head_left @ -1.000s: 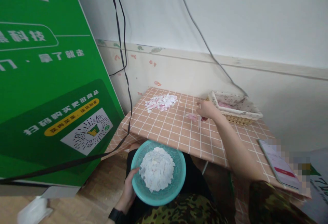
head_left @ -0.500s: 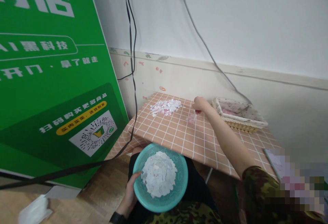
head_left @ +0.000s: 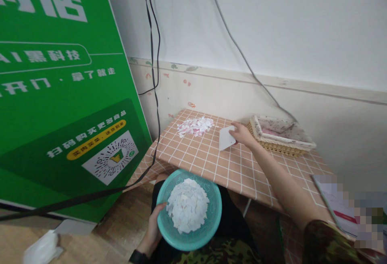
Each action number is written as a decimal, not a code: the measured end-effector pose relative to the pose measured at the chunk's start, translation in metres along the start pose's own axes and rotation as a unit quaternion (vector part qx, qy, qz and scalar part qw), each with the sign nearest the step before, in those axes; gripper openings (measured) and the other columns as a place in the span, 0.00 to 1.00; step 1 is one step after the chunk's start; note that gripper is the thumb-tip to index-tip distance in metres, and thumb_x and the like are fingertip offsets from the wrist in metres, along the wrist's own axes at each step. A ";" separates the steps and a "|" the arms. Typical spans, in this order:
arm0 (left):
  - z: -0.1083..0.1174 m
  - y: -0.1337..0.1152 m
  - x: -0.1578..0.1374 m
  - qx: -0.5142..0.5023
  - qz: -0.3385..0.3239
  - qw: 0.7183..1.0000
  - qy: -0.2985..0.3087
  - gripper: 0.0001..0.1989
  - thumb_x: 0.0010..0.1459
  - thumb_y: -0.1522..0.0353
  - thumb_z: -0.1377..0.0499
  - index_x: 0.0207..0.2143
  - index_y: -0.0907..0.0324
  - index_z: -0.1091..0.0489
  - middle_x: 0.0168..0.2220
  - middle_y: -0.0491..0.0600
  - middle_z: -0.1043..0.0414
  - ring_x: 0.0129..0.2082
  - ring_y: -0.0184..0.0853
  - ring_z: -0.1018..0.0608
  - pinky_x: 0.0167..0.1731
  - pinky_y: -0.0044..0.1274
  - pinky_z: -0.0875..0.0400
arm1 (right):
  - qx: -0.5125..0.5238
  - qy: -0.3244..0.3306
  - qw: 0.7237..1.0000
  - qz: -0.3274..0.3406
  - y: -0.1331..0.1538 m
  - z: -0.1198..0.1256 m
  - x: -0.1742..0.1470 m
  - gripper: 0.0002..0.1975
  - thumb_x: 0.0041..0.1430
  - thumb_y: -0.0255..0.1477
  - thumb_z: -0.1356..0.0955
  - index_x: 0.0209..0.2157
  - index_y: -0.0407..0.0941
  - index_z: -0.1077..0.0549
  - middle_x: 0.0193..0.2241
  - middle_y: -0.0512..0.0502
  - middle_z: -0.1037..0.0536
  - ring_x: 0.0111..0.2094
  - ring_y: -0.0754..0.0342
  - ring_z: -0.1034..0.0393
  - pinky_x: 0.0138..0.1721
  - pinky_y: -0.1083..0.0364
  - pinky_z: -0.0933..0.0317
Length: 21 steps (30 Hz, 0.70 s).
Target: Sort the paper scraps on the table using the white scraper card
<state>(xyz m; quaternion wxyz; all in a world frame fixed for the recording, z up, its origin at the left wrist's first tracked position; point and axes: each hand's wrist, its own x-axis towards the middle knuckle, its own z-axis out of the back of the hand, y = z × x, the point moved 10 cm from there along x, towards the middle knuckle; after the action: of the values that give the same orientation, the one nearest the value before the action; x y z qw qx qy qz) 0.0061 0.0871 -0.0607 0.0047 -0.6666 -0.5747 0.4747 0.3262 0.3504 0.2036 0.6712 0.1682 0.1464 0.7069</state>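
The white scraper [head_left: 226,138] is pinched by its right edge in the right hand [head_left: 240,134], whose grip is clamped on it, blade tilted just above the desk [head_left: 211,161]. Left of that grip, a little apart, lies a pile of paper scraps [head_left: 196,126]; just to its right sits a wicker basket [head_left: 281,137]. Well below, the left hand [head_left: 155,225] has its grip closed on the rim of a teal bowl [head_left: 193,235] heaped with white scraps [head_left: 187,205].
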 end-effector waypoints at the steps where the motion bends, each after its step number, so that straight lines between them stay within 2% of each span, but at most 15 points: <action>1: 0.000 0.000 0.000 0.000 -0.002 1.000 0.002 0.09 0.43 0.70 0.38 0.29 0.64 0.24 0.28 0.54 0.19 0.34 0.48 0.20 0.37 0.36 0.26 | -0.015 0.000 1.000 -0.006 -0.003 0.001 0.000 0.27 0.56 0.26 0.38 0.58 0.36 0.42 0.38 0.36 0.23 0.27 0.53 0.27 0.25 0.60 0.35; 5: -0.002 0.001 0.000 0.001 0.003 1.000 0.027 0.10 0.45 0.70 0.38 0.31 0.66 0.24 0.29 0.55 0.19 0.35 0.47 0.20 0.38 0.34 0.26 | -0.040 0.002 0.999 -0.008 -0.006 0.011 0.005 0.28 0.56 0.27 0.39 0.59 0.36 0.44 0.42 0.32 0.25 0.23 0.54 0.28 0.22 0.59 0.37; 9: -0.002 0.000 0.001 0.004 0.000 1.000 0.023 0.08 0.45 0.70 0.38 0.29 0.65 0.24 0.27 0.54 0.20 0.32 0.46 0.20 0.37 0.35 0.26 | -0.022 -0.010 0.999 0.035 0.012 0.019 0.003 0.28 0.58 0.29 0.40 0.59 0.38 0.46 0.35 0.38 0.23 0.19 0.56 0.30 0.24 0.59 0.37; 11: -0.002 -0.001 0.000 0.004 -0.005 1.000 0.017 0.06 0.45 0.70 0.38 0.28 0.64 0.24 0.27 0.53 0.20 0.31 0.44 0.20 0.37 0.34 0.26 | -0.018 -0.025 0.997 0.068 0.026 0.018 -0.001 0.27 0.58 0.29 0.40 0.59 0.39 0.45 0.33 0.40 0.22 0.22 0.55 0.29 0.27 0.58 0.36; 15: -0.001 -0.001 -0.001 0.008 0.000 1.000 0.016 0.06 0.46 0.70 0.38 0.27 0.64 0.24 0.26 0.53 0.20 0.32 0.45 0.20 0.38 0.35 0.26 | -0.038 -0.037 0.992 0.112 0.047 0.006 -0.005 0.27 0.56 0.27 0.39 0.58 0.39 0.42 0.37 0.38 0.23 0.32 0.51 0.27 0.35 0.57 0.36; 17: 0.001 -0.001 -0.002 0.008 -0.006 1.000 0.014 0.06 0.46 0.70 0.38 0.27 0.64 0.24 0.26 0.53 0.20 0.32 0.45 0.20 0.38 0.36 0.27 | -0.049 -0.019 0.994 0.096 0.043 -0.002 -0.001 0.27 0.55 0.25 0.38 0.57 0.38 0.41 0.38 0.37 0.23 0.32 0.51 0.27 0.33 0.58 0.36; 21: 0.004 -0.002 0.000 0.009 -0.014 1.000 0.015 0.06 0.46 0.70 0.38 0.28 0.65 0.24 0.26 0.53 0.20 0.31 0.45 0.20 0.39 0.35 0.27 | -0.042 0.031 0.998 0.033 0.023 -0.006 0.011 0.29 0.54 0.25 0.37 0.58 0.39 0.43 0.39 0.35 0.24 0.23 0.54 0.28 0.24 0.58 0.36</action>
<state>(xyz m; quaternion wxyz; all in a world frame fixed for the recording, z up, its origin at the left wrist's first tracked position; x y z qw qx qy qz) 0.0023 0.0861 -0.0618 0.0259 -0.6653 -0.5797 0.4697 0.3023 0.3598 0.2086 0.6488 0.1222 0.1316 0.7394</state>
